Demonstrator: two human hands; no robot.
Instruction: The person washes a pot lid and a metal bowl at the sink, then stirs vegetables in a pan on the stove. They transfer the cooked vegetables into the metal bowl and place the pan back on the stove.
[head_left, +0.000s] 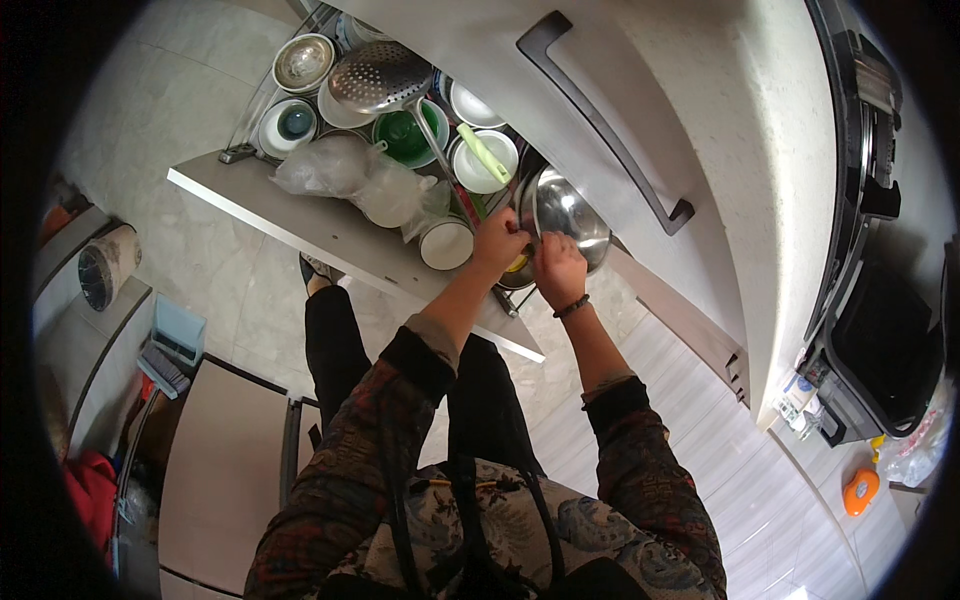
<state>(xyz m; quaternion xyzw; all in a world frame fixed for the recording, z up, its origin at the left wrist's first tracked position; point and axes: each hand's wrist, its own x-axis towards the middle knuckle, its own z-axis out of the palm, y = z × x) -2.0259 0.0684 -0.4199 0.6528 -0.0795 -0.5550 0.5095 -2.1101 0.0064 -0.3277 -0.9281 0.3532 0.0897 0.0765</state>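
Both my hands reach into the right end of an open pull-out drawer (360, 259). My left hand (501, 238) has curled fingers at the left edge of a shiny steel bowl (574, 210). Over that bowl's near rim, the bent fingers of my right hand (561, 266) hide the contact, so a firm hold cannot be made out. A perforated steel skimmer (382, 75) lies across the dishes, its red-ended handle running down beside my left hand. Just above, a light green handle (484, 154) rests over a white bowl (486, 176). A white cup (447, 245) stands left of my left wrist.
The drawer also holds a green bowl (409, 135), clear plastic bags (360, 176) and several stacked bowls. A cabinet front with a dark handle (600, 124) overhangs the drawer's right side. A brush (163, 370) and a blue dustpan (178, 328) stand at left.
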